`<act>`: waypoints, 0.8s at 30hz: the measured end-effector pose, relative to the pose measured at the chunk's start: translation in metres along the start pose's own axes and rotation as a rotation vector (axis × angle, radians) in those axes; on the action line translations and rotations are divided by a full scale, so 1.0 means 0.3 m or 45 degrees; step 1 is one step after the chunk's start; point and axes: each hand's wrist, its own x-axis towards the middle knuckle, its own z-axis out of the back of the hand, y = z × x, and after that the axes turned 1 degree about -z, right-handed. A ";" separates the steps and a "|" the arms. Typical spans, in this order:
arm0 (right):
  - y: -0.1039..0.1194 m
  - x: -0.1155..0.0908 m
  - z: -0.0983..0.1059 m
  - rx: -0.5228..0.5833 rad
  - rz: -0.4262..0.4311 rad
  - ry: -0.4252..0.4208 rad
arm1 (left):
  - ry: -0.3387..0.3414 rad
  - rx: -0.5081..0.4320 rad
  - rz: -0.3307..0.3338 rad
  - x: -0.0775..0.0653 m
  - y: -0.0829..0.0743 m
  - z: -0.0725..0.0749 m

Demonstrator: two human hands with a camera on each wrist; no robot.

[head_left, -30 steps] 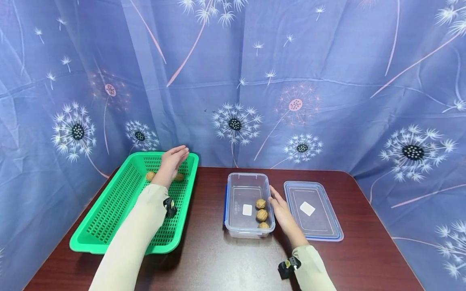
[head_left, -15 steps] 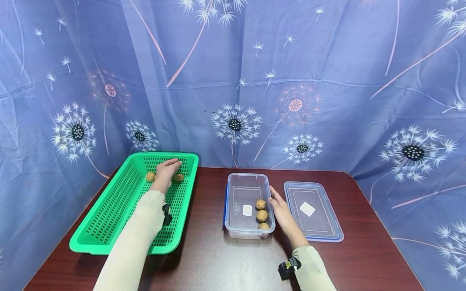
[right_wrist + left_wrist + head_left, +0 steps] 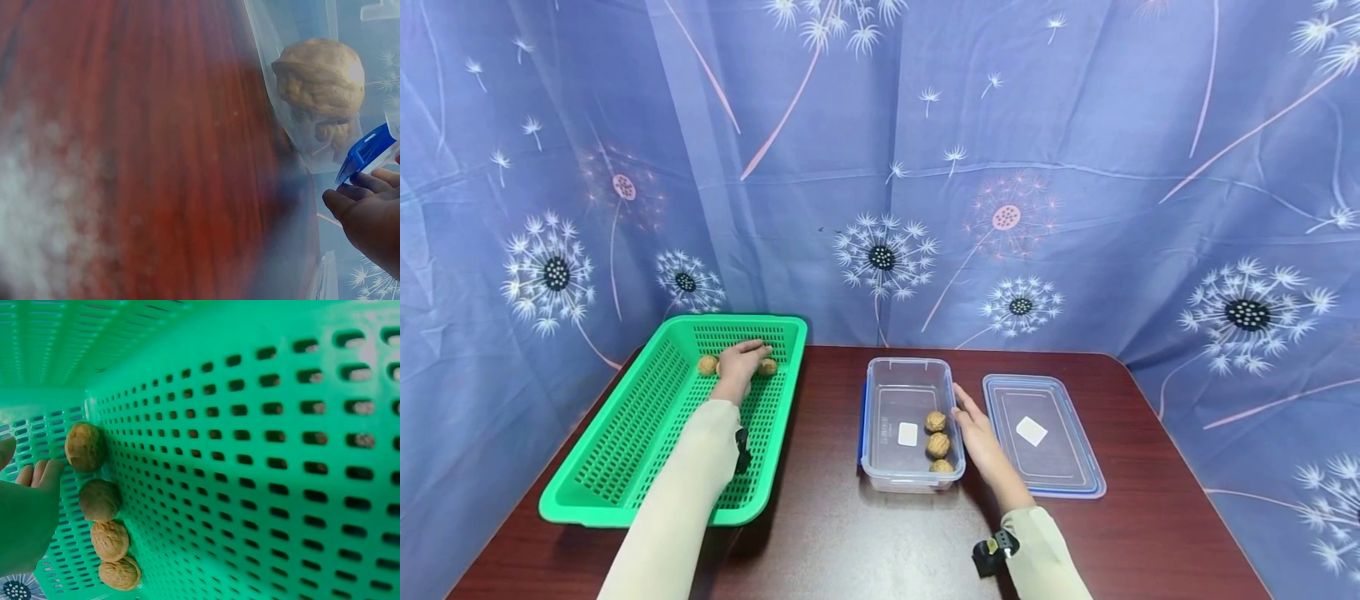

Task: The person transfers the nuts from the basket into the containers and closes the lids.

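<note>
My left hand (image 3: pixel 739 371) reaches down into the far end of the green plastic basket (image 3: pixel 625 500). In the left wrist view, several walnuts (image 3: pixel 110 540) line the basket wall. The fingertips of that hand (image 3: pixel 28 515) lie close beside the endmost walnut (image 3: pixel 85 447), thumb apart; whether they touch it I cannot tell. My right hand (image 3: pixel 988 450) rests against the right side of a clear plastic container (image 3: pixel 887 482), fingers extended by a blue clip (image 3: pixel 369 150). Along the container's right side sit 3 walnuts (image 3: pixel 937 446).
A clear lid (image 3: pixel 1060 467) with a blue seal and white label lies right of the container. Bare brown tabletop (image 3: pixel 820 517) separates basket from container. A blue dandelion-print curtain (image 3: pixel 820 275) hangs right behind the table.
My left hand has lowered from above the basket's far end to beside the walnuts. My right hand stays at the container's side.
</note>
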 end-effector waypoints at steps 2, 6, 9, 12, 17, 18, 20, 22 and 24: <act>-0.001 0.002 -0.002 0.002 -0.001 -0.003 | 0.002 0.009 -0.006 0.002 0.007 0.000; -0.001 0.003 -0.004 -0.003 -0.004 -0.005 | 0.003 0.012 -0.024 0.008 0.018 -0.002; -0.001 0.001 -0.003 -0.008 -0.002 -0.009 | -0.007 0.017 -0.035 0.009 0.022 -0.007; -0.002 0.000 -0.002 -0.008 0.004 -0.009 | -0.021 0.034 -0.038 0.007 0.020 -0.008; -0.001 -0.001 -0.001 -0.017 0.004 -0.004 | -0.040 0.065 -0.034 0.002 0.021 -0.007; 0.000 -0.001 -0.001 -0.018 0.000 -0.003 | -0.045 0.082 -0.037 0.002 0.022 -0.006; 0.003 -0.002 0.000 -0.028 -0.004 -0.003 | -0.051 0.108 -0.038 0.003 0.026 -0.004; 0.005 -0.003 -0.001 -0.034 -0.006 -0.003 | -0.053 0.133 -0.039 0.004 0.029 -0.002; 0.006 -0.003 -0.001 -0.043 -0.004 -0.008 | -0.049 0.163 -0.037 0.003 0.034 -0.001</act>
